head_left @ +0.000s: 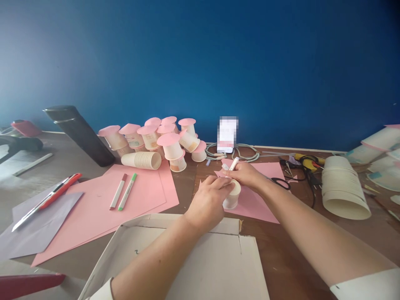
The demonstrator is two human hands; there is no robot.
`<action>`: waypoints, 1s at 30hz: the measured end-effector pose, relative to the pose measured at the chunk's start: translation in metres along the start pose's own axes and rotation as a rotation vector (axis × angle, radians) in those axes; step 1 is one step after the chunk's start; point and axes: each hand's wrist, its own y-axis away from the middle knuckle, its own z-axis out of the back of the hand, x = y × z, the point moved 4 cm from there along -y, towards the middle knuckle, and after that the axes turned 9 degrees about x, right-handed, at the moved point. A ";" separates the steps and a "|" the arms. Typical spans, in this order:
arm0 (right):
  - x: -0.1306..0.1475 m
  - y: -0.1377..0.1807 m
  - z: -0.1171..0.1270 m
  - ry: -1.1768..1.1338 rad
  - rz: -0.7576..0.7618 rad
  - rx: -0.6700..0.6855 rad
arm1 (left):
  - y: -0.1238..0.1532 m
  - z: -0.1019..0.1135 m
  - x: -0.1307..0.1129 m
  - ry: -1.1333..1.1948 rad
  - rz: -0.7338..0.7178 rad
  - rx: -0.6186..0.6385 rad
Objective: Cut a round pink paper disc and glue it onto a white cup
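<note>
Finding: my left hand is curled over a small white paper cup, fingers closed on its near-left wall and pressing it down. The cup stands on a pink paper sheet at the middle of the brown table, just beyond the far edge of an open white cardboard box. My fingers hide which end of the cup is down. My right hand is just beyond the cup, fingers pinched shut on a white marker whose upper end points up and away. Its tip is hidden behind my knuckles, so I cannot tell whether it touches the paper. In my judgement the work in hand is marking the pink sheet at the foot of the cup. To do it well, the cup needs firm, even downward pressure so that it does not slide. The marker should run close against the cup wall at a steady angle, and the sheet should lie flat. Black-handled scissors lie just right of my right wrist. Far left of centre stands a cluster of pink-topped cups, with a lying stack of cups beside it. Two markers rest on large pink sheets at left.
</note>
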 end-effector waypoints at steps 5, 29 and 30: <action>0.002 0.000 -0.002 -0.074 0.026 0.001 | 0.000 0.000 0.000 -0.004 0.010 0.014; 0.014 -0.029 -0.018 0.099 -0.023 0.323 | 0.000 0.000 -0.002 -0.019 0.020 0.023; 0.016 -0.029 -0.018 0.134 -0.029 0.328 | 0.000 0.000 -0.002 -0.017 0.018 0.021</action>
